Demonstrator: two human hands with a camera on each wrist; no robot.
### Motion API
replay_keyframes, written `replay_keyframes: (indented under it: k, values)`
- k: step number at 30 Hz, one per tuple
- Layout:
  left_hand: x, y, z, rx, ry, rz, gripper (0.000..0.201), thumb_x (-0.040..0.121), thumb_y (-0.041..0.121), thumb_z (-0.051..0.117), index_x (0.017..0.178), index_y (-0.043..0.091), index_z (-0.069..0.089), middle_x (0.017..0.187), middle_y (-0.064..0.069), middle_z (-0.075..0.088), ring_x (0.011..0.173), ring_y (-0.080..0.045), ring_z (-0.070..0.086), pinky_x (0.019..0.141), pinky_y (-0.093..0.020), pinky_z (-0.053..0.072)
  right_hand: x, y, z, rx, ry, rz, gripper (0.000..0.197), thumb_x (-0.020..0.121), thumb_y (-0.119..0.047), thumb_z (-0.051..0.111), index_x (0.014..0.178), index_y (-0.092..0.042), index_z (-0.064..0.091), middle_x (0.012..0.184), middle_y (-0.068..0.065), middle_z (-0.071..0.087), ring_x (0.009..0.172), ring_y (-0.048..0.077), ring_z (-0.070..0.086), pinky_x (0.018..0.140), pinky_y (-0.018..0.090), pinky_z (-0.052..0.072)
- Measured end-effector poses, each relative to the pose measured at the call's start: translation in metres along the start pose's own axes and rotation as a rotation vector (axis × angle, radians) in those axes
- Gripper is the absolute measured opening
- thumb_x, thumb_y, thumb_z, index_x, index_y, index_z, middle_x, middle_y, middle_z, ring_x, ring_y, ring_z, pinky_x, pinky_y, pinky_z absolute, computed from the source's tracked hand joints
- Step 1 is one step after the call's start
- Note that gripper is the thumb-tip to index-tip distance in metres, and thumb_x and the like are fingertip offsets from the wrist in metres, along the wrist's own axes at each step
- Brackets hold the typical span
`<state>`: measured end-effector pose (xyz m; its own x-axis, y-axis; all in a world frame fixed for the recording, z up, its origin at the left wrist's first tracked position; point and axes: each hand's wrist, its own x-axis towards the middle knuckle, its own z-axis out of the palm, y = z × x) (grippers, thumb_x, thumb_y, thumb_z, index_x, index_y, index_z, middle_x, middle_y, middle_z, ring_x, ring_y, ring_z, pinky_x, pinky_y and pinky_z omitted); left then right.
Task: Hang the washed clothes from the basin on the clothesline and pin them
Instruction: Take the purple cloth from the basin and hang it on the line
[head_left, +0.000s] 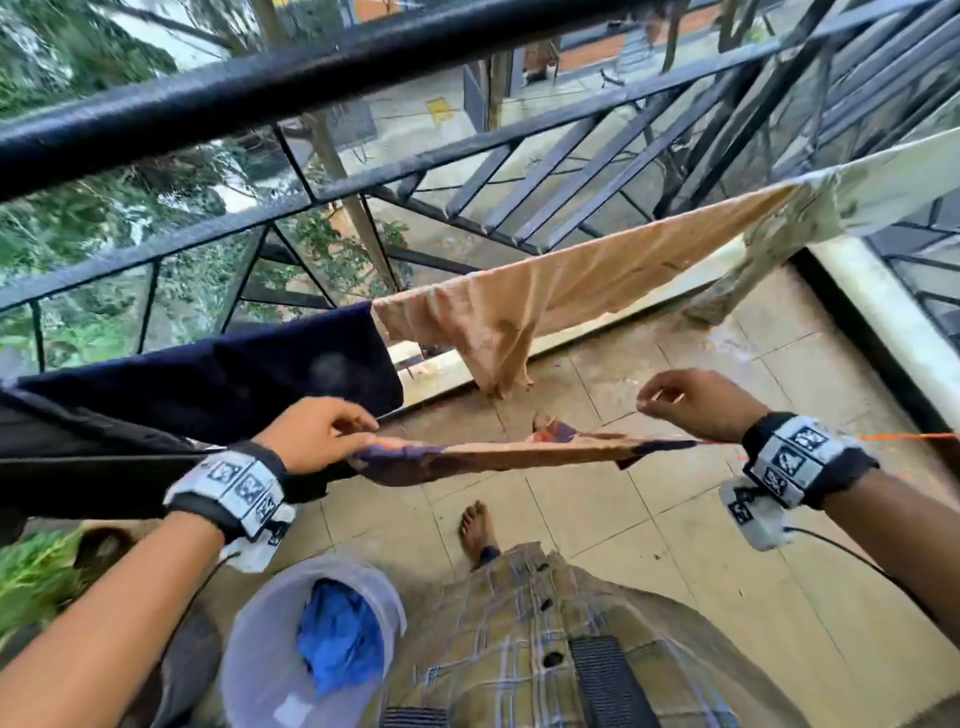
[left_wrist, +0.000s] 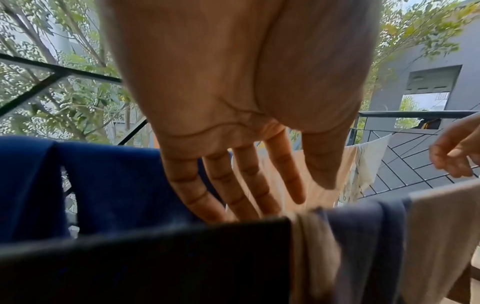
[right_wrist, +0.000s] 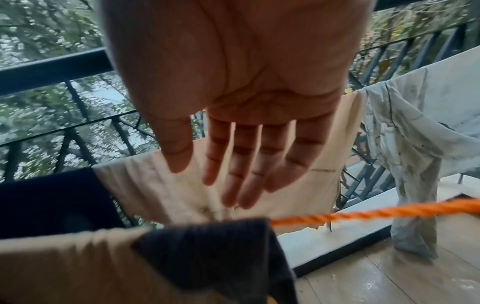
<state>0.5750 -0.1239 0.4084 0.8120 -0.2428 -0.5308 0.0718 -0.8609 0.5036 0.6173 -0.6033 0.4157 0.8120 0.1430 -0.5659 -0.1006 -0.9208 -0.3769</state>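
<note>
Standing barefoot with the translucent basin (head_left: 270, 618) by my feet, I can see one blue garment (head_left: 340, 631) left in it. Just ahead, the tan-and-navy garment (head_left: 519, 451) is draped over the orange clothesline (right_wrist: 363, 212). My left hand (head_left: 317, 434) rests on its left end, fingers straight and lying along the fold. My right hand (head_left: 693, 402) hovers just above its right end, fingers loose, holding nothing. I see no pegs in either hand. To do this well, I judge I should smooth the fold outward from the middle, so both halves hang evenly, then pin each end where the cloth crosses the rope. Left of it hangs a black garment (left_wrist: 142, 257). Beyond, on a farther line, hang a navy cloth (head_left: 234, 374), a peach cloth (head_left: 545, 296) and a pale stained one (head_left: 857, 192). The black railing (head_left: 363, 57) lies past them.
</note>
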Motion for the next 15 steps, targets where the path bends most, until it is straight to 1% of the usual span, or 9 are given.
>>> replay_keyframes:
  k: [2, 4, 7, 8, 10, 11, 12, 13, 15]
  values:
    - [-0.013, -0.008, 0.010, -0.039, 0.003, 0.027, 0.016, 0.080, 0.035, 0.079, 0.086, 0.044, 0.067, 0.091, 0.009, 0.074, 0.088, -0.010, 0.069, 0.086, -0.029, 0.053, -0.016, 0.005, 0.008, -0.037, -0.067, -0.117, 0.008, 0.087, -0.043, 0.069, 0.092, -0.037, 0.068, 0.088, -0.012, 0.070, 0.082, 0.007, 0.065, 0.075, 0.028, 0.050]
    - [-0.020, -0.016, 0.021, -0.046, 0.026, 0.034, 0.031, 0.080, 0.029, 0.081, 0.079, 0.053, 0.062, 0.091, 0.008, 0.073, 0.088, -0.013, 0.068, 0.084, -0.029, 0.051, -0.027, 0.016, 0.014, -0.085, -0.104, -0.174, 0.013, 0.086, -0.043, 0.070, 0.097, -0.037, 0.066, 0.091, -0.015, 0.069, 0.083, 0.006, 0.065, 0.076, 0.027, 0.050]
    - [-0.026, -0.025, 0.032, -0.062, 0.137, 0.035, 0.038, 0.081, 0.026, 0.080, 0.077, 0.061, 0.063, 0.092, 0.010, 0.072, 0.088, -0.010, 0.066, 0.084, -0.032, 0.051, -0.038, 0.041, 0.021, -0.113, -0.010, -0.189, 0.016, 0.086, -0.040, 0.072, 0.098, -0.030, 0.069, 0.091, -0.012, 0.067, 0.085, 0.009, 0.065, 0.074, 0.026, 0.049]
    - [-0.029, -0.026, 0.035, -0.070, 0.162, 0.050, 0.033, 0.082, 0.029, 0.079, 0.078, 0.058, 0.064, 0.091, 0.012, 0.072, 0.087, -0.009, 0.066, 0.084, -0.033, 0.051, -0.041, 0.049, 0.022, -0.090, 0.036, -0.181, 0.014, 0.085, -0.040, 0.072, 0.096, -0.031, 0.070, 0.090, -0.013, 0.067, 0.083, 0.008, 0.064, 0.073, 0.027, 0.049]
    - [-0.034, -0.022, 0.036, -0.070, 0.174, 0.079, 0.011, 0.084, 0.040, 0.070, 0.085, 0.050, 0.068, 0.088, 0.014, 0.071, 0.086, -0.006, 0.065, 0.081, -0.035, 0.052, -0.048, 0.062, 0.024, 0.000, 0.092, -0.160, 0.008, 0.084, -0.039, 0.074, 0.090, -0.033, 0.073, 0.084, -0.013, 0.067, 0.078, 0.005, 0.062, 0.071, 0.026, 0.050]
    - [-0.036, -0.022, 0.036, -0.072, 0.183, 0.097, 0.008, 0.083, 0.043, 0.064, 0.087, 0.044, 0.072, 0.087, 0.014, 0.070, 0.086, -0.005, 0.065, 0.081, -0.035, 0.052, -0.051, 0.067, 0.025, 0.039, 0.101, -0.158, 0.005, 0.085, -0.037, 0.074, 0.089, -0.034, 0.074, 0.083, -0.014, 0.068, 0.078, 0.005, 0.061, 0.070, 0.026, 0.050]
    - [-0.037, -0.023, 0.038, -0.079, 0.197, 0.117, 0.013, 0.084, 0.044, 0.062, 0.087, 0.039, 0.074, 0.088, 0.014, 0.070, 0.086, -0.005, 0.065, 0.082, -0.036, 0.052, -0.053, 0.070, 0.026, 0.065, 0.110, -0.163, 0.003, 0.085, -0.034, 0.074, 0.088, -0.034, 0.075, 0.082, -0.015, 0.069, 0.079, 0.005, 0.061, 0.070, 0.027, 0.050]
    - [-0.038, -0.023, 0.039, -0.086, 0.203, 0.121, 0.013, 0.085, 0.041, 0.065, 0.088, 0.035, 0.076, 0.089, 0.014, 0.070, 0.088, -0.005, 0.065, 0.084, -0.035, 0.051, -0.054, 0.072, 0.027, 0.079, 0.118, -0.165, 0.002, 0.086, -0.032, 0.073, 0.087, -0.033, 0.075, 0.081, -0.016, 0.069, 0.079, 0.005, 0.061, 0.070, 0.028, 0.050]
    - [-0.039, -0.027, 0.041, -0.096, 0.218, 0.128, 0.009, 0.088, 0.027, 0.073, 0.089, 0.036, 0.076, 0.094, 0.016, 0.070, 0.091, -0.004, 0.065, 0.088, -0.028, 0.048, -0.054, 0.073, 0.028, 0.099, 0.150, -0.152, 0.005, 0.087, -0.029, 0.072, 0.084, -0.032, 0.075, 0.078, -0.016, 0.069, 0.078, 0.003, 0.061, 0.067, 0.029, 0.048]
